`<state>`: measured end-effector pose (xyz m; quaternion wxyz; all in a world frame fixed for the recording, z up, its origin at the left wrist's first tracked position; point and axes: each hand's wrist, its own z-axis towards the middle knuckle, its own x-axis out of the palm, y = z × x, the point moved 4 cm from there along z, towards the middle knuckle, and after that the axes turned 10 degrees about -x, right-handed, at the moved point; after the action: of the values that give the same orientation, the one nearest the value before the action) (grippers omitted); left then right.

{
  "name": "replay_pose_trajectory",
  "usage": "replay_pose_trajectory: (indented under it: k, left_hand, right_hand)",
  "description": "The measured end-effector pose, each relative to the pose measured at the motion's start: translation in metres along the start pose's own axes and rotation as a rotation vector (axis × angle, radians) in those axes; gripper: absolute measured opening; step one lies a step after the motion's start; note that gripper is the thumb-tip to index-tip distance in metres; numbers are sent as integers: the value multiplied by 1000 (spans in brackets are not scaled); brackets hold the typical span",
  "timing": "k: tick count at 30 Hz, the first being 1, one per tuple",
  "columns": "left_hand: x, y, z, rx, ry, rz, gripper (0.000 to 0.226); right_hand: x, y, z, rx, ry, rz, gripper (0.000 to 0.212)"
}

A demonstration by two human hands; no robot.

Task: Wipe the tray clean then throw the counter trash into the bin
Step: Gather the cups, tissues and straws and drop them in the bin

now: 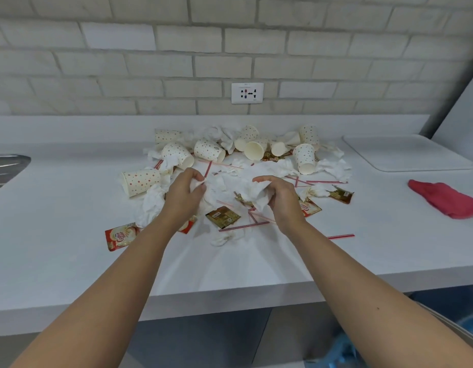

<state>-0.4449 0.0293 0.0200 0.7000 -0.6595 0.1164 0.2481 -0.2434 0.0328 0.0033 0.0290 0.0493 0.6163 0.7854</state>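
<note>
A heap of trash covers the middle of the white counter [70,248]: several dotted paper cups [208,150] on their sides, crumpled white tissues [333,168], red-striped straws [243,226] and sachets [222,216]. My left hand [183,193] pinches a crumpled tissue at the near side of the heap. My right hand [280,199] grips another wad of tissue beside it. A white tray [408,152] lies flat at the back right. The red cloth [445,199] sits bunched on the counter, near the tray's front.
A steel sink edge [7,166] shows at the far left. A brick wall with a socket [247,92] backs the counter. Below the counter's front edge at the lower right, something blue [344,346] shows, blurred.
</note>
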Motion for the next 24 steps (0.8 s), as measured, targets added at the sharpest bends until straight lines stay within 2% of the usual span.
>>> replay_pose_trajectory:
  k: [4, 6, 9, 15, 19, 24]
  left_hand:
    - [21, -29, -4, 58, -2, -90, 4]
    - [41, -43, -8, 86, 37, -108, 4]
    - [79, -67, -20, 131, 116, -125, 7]
    - [179, -115, -62, 227, 329, -93, 8]
    - [245, -142, -96, 246, 462, -19, 15]
    - [323, -156, -150, 255, 672, 28, 12]
  right_hand:
    - [-26, 12, -5, 18, -17, 105, 33]
    - [-46, 21, -7, 4, -60, 15, 33]
    - [-84, 30, -16, -85, -135, -201, 19]
    - [-176, 37, -51, -165, -316, -330, 49]
    - [-238, 37, -77, -137, -448, -393, 42]
    - [-310, 23, -112, -56, -608, -502, 32]
